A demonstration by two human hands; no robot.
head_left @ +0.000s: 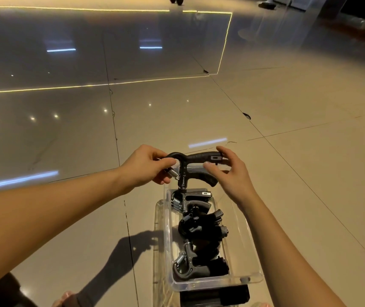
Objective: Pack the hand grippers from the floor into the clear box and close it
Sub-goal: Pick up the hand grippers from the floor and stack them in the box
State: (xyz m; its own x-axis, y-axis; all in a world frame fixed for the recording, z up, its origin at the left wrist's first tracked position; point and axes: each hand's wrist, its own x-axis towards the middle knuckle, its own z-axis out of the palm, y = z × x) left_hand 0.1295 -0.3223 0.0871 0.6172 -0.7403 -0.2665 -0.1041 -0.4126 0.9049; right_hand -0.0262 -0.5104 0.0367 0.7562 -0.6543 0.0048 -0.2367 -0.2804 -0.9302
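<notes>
**A:** From the head camera we're looking down at the clear box on the floor, lid off. One hand gripper is held just above the box's far end.

**B:** And we've got both hands on it. The left hand pinches the curved end beside the spring. The right hand has thumb under and fingers over the tip of the upper handle.

**A:** Inside the box we see a row of packed grippers, black handles and silver springs, running from the far end to the near end.

**B:** So we'd call this the packing step, and late in it: no loose grippers show on the floor around the box.

**A:** Next we'd want this one lowered flat into the far end, on top of the one already there, so nothing stands above the rim.

**B:** Then the lid. There's a clear edge along the box's left side that may be it, but we can't tell.
</notes>
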